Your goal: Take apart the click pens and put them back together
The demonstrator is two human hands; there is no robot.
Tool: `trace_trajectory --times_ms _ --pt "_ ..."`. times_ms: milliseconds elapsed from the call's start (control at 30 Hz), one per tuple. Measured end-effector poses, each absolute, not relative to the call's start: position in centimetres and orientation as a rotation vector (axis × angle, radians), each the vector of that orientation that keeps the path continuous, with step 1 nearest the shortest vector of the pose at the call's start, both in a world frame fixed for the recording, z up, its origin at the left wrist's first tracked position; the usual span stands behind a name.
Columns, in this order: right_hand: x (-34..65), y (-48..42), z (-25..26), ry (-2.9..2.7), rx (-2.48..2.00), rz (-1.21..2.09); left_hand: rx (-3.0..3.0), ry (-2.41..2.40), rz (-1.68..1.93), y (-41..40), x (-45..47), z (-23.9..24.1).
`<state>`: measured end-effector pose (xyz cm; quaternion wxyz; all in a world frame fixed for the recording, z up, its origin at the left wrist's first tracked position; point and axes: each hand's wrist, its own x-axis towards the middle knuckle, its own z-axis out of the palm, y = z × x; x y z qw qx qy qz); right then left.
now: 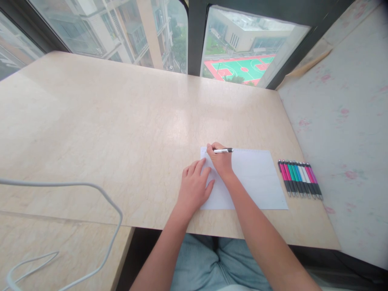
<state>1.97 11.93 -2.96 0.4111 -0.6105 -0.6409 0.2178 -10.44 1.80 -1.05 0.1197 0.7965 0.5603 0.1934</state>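
A sheet of white paper lies on the stone-topped desk. My right hand is closed around a white pen with a dark end, held over the paper's upper left corner; its tip is hidden by my fingers. Flat across the paper's left edge rests my left hand, its fingers spread and holding nothing. To the right of the paper, several pens in pink, green, blue, white and purple lie side by side in a row.
A pale cable loops over the desk at the lower left. Windows line the far edge, and a flowered wall borders the right side. The desk's front edge runs just above my lap.
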Motion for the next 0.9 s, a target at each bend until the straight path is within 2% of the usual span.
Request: trace_trajectory --times_ms 233,900 --pt "2.41 11.52 -2.32 -1.33 -1.434 0.842 2.327 1.641 0.555 1.75 -10.46 -1.08" --pt "2.46 11.74 -2.36 -1.477 -1.49 0.712 2.321 1.645 0.56 1.67 -10.42 -0.94"
